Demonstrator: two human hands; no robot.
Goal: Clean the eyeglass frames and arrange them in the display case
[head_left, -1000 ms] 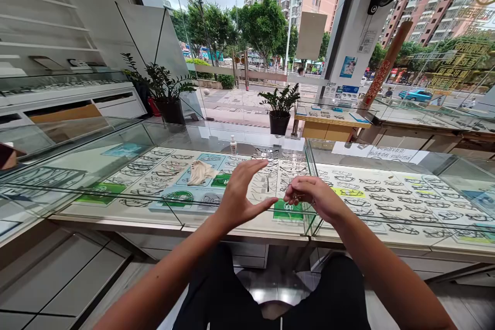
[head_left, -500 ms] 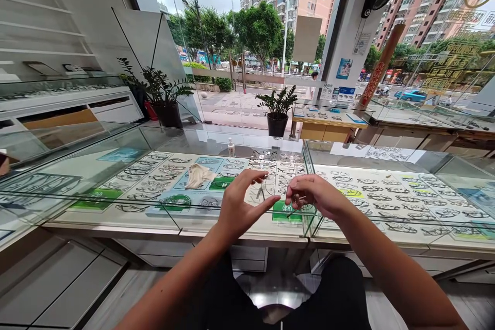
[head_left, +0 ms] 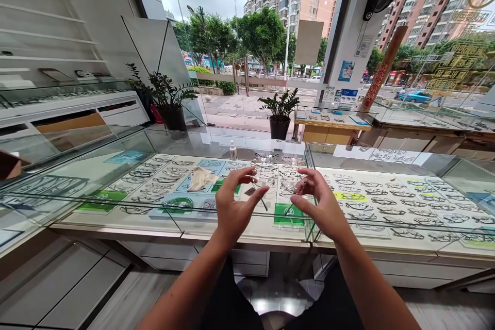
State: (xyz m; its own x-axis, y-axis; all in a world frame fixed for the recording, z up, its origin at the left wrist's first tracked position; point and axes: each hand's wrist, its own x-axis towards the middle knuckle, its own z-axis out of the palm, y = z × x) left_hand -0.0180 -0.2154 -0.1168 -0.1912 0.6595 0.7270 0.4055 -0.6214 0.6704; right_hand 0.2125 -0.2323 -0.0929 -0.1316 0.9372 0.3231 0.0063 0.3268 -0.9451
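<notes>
A pair of thin-rimmed eyeglasses [head_left: 265,182] is held up above the glass counter, its clear lenses hard to pick out against the frames behind. My left hand [head_left: 236,203] grips its left side between curled fingers and thumb, a dark temple pointing down beside the thumb. On the other side, my right hand [head_left: 320,205] closes its thumb and bent fingers on the right side; the exact contact is partly hidden. Beyond my left hand, a crumpled cream cloth [head_left: 201,178] lies on the counter. A small white bottle [head_left: 233,150] stands upright farther back.
Rows of eyeglasses [head_left: 390,211] fill the glass display counter [head_left: 247,238] below my hands. Green cards [head_left: 288,215] lie among them. Potted plants [head_left: 279,126] stand past the counter, before the glass front. A wooden table [head_left: 328,133] with more frames is at the back right.
My right hand has shifted slightly right and its thumb has opened outward. My left hand has drawn in its fingers at the glasses' left side. The view has tilted a little.
</notes>
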